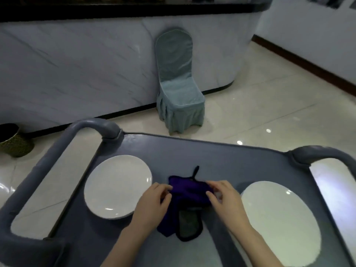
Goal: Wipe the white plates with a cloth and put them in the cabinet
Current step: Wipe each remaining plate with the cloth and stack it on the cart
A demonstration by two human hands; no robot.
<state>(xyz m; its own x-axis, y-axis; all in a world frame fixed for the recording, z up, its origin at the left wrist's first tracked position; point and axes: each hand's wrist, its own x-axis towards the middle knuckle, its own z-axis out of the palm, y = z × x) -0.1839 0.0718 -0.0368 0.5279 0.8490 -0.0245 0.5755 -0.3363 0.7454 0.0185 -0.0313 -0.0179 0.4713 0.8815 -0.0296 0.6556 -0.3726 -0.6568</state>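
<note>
Purple cloth (pixel 189 191) pinched at its edges by left hand (pixel 154 201) and right hand (pixel 224 199), likely being folded; plates (pixel 117 186) left and right, unwiped.

Purple cloth (pixel 189 191) is partly hidden: left hand (pixel 154 201) covers its 9 o'clock edge, right hand (pixel 225 199) its 3 o'clock edge. Both forearms are cut by the bottom edge. Plate (pixel 279 224) at 4 o'clock has its rim partly behind the right forearm. Cart (pixel 212 157) is cut off at 3 and 6 o'clock. Basket (pixel 13 141) at 9 o'clock is clipped on the left. Wall pictures (pixel 327 1) at 1 o'clock are cut off and blurred.
</note>
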